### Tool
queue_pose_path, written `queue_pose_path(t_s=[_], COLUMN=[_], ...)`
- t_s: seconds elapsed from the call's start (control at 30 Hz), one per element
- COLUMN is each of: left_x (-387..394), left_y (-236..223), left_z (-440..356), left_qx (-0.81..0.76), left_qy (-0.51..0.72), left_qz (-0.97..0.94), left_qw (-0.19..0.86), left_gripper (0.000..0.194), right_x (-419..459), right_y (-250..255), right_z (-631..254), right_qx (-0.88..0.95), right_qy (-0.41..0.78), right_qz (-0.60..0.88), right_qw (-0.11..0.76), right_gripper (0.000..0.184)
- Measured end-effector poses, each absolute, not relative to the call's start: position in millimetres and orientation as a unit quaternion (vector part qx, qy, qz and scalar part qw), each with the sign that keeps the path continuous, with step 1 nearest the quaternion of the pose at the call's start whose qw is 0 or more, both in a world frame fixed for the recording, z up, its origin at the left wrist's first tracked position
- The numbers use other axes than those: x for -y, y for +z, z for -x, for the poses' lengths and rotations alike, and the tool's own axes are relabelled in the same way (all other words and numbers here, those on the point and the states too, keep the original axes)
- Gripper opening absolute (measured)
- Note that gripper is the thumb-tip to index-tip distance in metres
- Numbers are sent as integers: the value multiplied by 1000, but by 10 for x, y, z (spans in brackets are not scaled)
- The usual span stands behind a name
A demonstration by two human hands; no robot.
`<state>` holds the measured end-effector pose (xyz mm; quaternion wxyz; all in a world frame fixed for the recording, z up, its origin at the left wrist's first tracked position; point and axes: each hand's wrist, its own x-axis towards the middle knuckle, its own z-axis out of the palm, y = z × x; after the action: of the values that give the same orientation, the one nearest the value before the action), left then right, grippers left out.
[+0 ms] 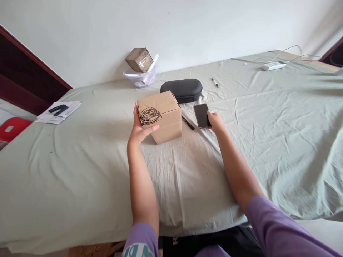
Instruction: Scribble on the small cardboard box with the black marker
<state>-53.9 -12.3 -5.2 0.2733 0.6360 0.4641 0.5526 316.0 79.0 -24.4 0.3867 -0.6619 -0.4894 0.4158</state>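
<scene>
My left hand (140, 126) grips the left end of a brown cardboard box (167, 125), its thumb along the near side and its fingers around the far corner. A tangled dark cord (150, 115) lies bunched on the box beside that thumb. In my right hand (214, 120) is the near right edge of a dark-screened smartphone (200, 113), pinched between thumb and fingers; the fingers beneath are mostly hidden. Between box and phone lies a black pen (188, 122). Just behind the box sits a black zipped hard case (184, 89).
At the wall, a clear plastic basin (143, 80) holds a smaller cardboard box (138, 59) and a white roll. Papers with a black stapler-like object (58, 109) lie at left. A power strip (273, 66) with cables is at back right. A small pen-like item (214, 82) rests behind the phone.
</scene>
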Motion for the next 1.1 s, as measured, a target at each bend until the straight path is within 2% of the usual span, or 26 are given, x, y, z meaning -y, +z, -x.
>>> queue_pose_path(t_s=[0.13, 0.33, 0.43, 0.57, 0.63, 0.77, 0.87, 0.9, 1.0, 1.1], left_x=[97, 87, 107, 171, 215, 306, 378, 409, 537, 711], left_y=[-74, -77, -30, 133, 238, 396, 464, 491, 608, 760], left_z=[534, 511, 468, 330, 238, 105, 82, 79, 41, -39], left_qx=[-451, -450, -448, -417, -395, -382, -393, -394, -393, -414], left_qy=[552, 555, 551, 536, 532, 531, 513, 504, 482, 463], left_qz=[-650, -653, -662, -701, -724, -737, -733, -733, -740, -748], left_qw=[264, 250, 241, 216, 192, 174, 213, 230, 257, 234], left_gripper=[150, 148, 146, 147, 147, 150, 142, 138, 131, 132], right_x=[-761, -635, -569, -489, -456, -398, -316, -274, -133, -47], right_y=[-325, -109, 54, 264, 343, 443, 491, 509, 580, 674], right_z=[-3143, -3102, -3099, -3044, -2988, -2938, -2967, -2974, -2949, -2875], right_qx=[523, 601, 690, 838, 851, 835, 775, 738, 579, 453], right_qy=[307, 214, 227, 357, 376, 386, 463, 502, 633, 712], right_qz=[738, 743, 664, 357, 264, 194, 185, 192, 245, 304], right_qw=[296, 202, 180, 208, 256, 340, 388, 409, 452, 443], right_gripper=[32, 55, 79, 130, 137, 126, 121, 115, 82, 67])
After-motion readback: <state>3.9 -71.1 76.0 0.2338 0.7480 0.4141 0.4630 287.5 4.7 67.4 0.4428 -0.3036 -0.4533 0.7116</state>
